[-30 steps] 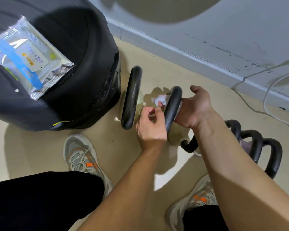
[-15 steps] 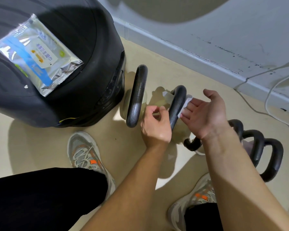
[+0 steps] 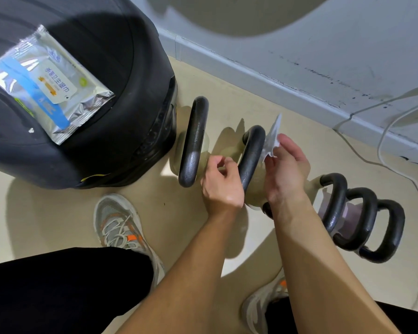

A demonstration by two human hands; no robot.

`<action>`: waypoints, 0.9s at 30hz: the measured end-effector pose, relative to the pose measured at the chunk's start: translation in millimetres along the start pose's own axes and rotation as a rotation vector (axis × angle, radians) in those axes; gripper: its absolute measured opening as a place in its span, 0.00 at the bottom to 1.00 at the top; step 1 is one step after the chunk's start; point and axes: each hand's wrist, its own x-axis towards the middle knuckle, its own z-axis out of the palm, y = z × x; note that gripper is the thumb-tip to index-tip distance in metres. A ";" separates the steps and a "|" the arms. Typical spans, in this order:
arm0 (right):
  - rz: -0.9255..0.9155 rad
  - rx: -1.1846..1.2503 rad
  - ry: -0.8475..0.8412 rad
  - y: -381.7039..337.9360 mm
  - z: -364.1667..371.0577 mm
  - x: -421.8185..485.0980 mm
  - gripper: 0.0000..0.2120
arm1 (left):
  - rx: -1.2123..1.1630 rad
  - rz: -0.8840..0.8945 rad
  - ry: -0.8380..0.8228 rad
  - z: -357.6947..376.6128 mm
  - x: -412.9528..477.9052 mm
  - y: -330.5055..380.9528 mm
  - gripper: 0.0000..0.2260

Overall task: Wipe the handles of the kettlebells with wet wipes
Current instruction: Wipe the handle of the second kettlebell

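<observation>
wet wipe (image 3: 273, 138) pinched in right grip (image 3: 287, 169), touching kettlebell handle (image 3: 251, 160); left grip (image 3: 221, 184) curled left of handle, hold cannot be told.

The wet wipe's (image 3: 272, 137) lower part is hidden between the kettlebell handle (image 3: 251, 160) and the right hand (image 3: 288, 172) pinching it. The left hand (image 3: 221, 186) curls its fingertips out of sight, so whether it holds anything is unclear. The black drum (image 3: 121, 88) and the wipes pack (image 3: 46, 85) are cut off by the left edge. The right shoe (image 3: 257, 307) is mostly under the forearm.

floor (image 3: 58, 213) | beige | kettlebells (image 3: 193, 141) in row | black round object (image 3: 121, 68) | cables (image 3: 381, 150) | shoes (image 3: 116, 222)
</observation>
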 end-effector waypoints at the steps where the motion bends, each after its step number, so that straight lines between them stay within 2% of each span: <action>1: -0.051 -0.042 0.013 -1.0 1.6 4.2 0.16 | -0.003 0.002 -0.005 0.1 -0.1 0.1 0.07; 3: -0.114 -0.120 0.011 -2.0 7.0 10.6 0.20 | -0.018 0.001 -0.007 0.3 0.0 0.8 0.06; 5: -0.065 -0.174 -0.048 -0.9 10.6 13.9 0.22 | -0.038 -0.001 -0.006 0.4 -0.2 0.8 0.05; 8: -0.005 -0.350 -0.154 -1.7 9.2 18.8 0.17 | -0.060 0.007 0.000 0.3 -0.4 -0.2 0.03; 14: -0.153 -0.731 -0.172 -24.5 10.2 21.2 0.08 | -0.078 0.012 0.006 1.4 -0.2 -2.1 0.04; 18: -0.126 -0.812 -0.170 -34.9 16.9 20.0 0.15 | -0.088 0.007 -0.002 -0.1 0.1 -2.0 0.04; 20: -0.082 -0.735 -0.160 -37.1 18.7 19.8 0.18 | -0.094 -0.001 -0.013 -0.8 0.1 -1.2 0.04; 25: 0.236 -0.227 -0.272 -34.5 20.3 15.8 0.19 | -0.107 0.004 -0.003 -0.3 0.3 -1.3 0.05; 27: 0.381 -0.093 -0.330 -41.2 21.4 16.0 0.28 | -0.105 0.017 -0.002 -0.2 0.7 -2.0 0.05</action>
